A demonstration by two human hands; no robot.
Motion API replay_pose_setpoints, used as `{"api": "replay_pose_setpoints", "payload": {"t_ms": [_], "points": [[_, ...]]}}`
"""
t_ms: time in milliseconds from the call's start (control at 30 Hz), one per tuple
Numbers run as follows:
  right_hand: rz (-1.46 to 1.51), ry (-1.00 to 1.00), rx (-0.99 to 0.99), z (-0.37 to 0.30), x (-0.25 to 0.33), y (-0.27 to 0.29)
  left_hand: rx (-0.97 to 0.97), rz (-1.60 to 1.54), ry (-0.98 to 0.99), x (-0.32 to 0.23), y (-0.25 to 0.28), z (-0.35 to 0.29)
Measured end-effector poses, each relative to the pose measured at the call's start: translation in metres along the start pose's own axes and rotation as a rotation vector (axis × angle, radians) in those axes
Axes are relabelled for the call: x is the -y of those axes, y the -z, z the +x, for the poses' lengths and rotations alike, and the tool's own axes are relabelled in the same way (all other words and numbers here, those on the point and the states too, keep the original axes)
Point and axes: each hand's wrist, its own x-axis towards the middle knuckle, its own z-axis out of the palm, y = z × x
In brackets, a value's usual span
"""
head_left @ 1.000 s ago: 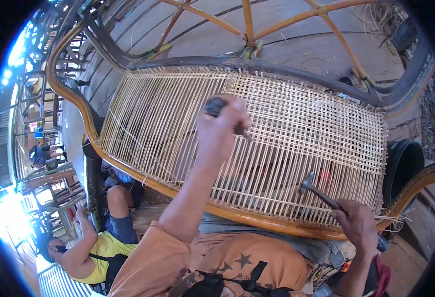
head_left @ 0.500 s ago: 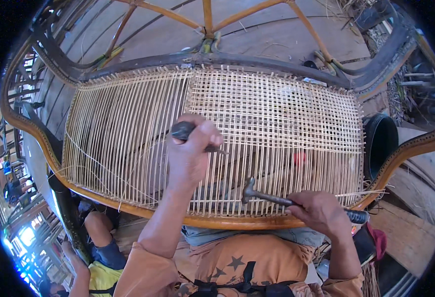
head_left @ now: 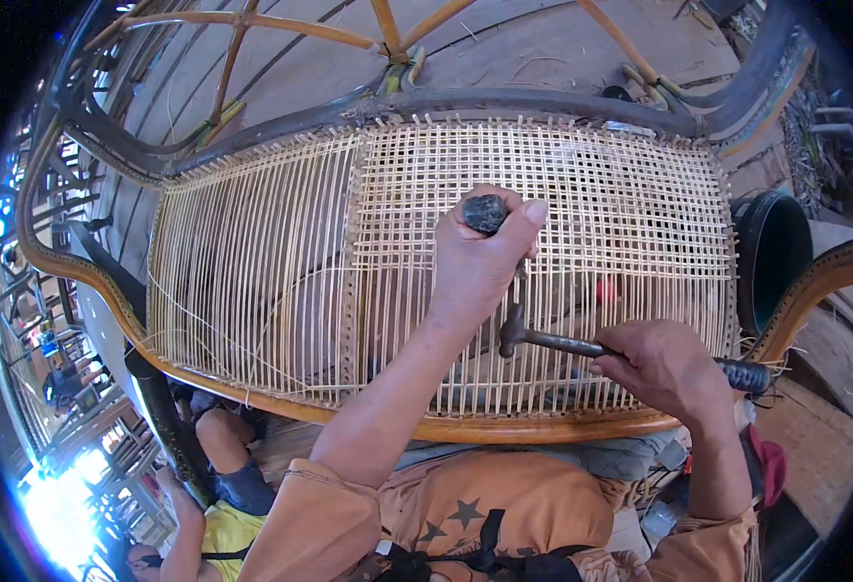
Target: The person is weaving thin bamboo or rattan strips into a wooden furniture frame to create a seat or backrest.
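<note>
A bent rattan furniture frame (head_left: 533, 428) lies across in front of me, strung with pale cane strands. Its right panel (head_left: 543, 160) is cross-woven at the far part, while mostly lengthwise strands run in the near part. The left panel (head_left: 252, 242) shows mostly lengthwise strands. My left hand (head_left: 480, 267) is closed around an awl-like tool (head_left: 484, 213), dark handle up and thin metal end down at the near edge of the cross-woven part. My right hand (head_left: 659, 364) grips a hammer (head_left: 562, 342) by its shaft, its head just nearer than the tool's tip.
A dark bucket (head_left: 771, 262) stands beyond the panel's right end. Something red (head_left: 606, 288) shows beneath the strands. Loose cane (head_left: 198, 315) curls over the left panel. At the lower left sits another person in a yellow shirt (head_left: 225, 532). Rattan poles (head_left: 324, 32) extend at the far side.
My left hand has moved right and away from me, and its tool has turned from lying sideways to pointing down. The hammer has shifted slightly right and farther. The whole view has shifted a little.
</note>
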Motion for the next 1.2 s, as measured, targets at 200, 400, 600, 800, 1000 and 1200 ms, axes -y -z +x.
{"api": "replay_pose_setpoints", "payload": {"t_ms": [200, 400, 600, 800, 1000, 1200], "points": [[-0.092, -0.046, -0.053, 0.016, -0.007, 0.008, 0.044, -0.057, -0.032, 0.001, 0.0, 0.007], [0.081, -0.109, -0.092, -0.021, 0.008, -0.004, -0.127, -0.083, -0.282, -0.044, 0.057, 0.001], [1.261, -0.151, -0.309, -0.013, 0.059, -0.05, -0.3, 0.197, -0.294, -0.073, 0.125, -0.019], [1.909, -0.016, -0.369, 0.021, 0.131, -0.105, -0.011, 0.342, -0.33, -0.07, 0.158, -0.035], [1.817, -0.157, -0.357, 0.044, 0.142, -0.134, 0.078, 0.367, -0.28, -0.058, 0.148, -0.038], [1.851, -0.208, -0.459, 0.051, 0.134, -0.138, 0.097, 0.367, -0.345, -0.034, 0.136, -0.029]]}}
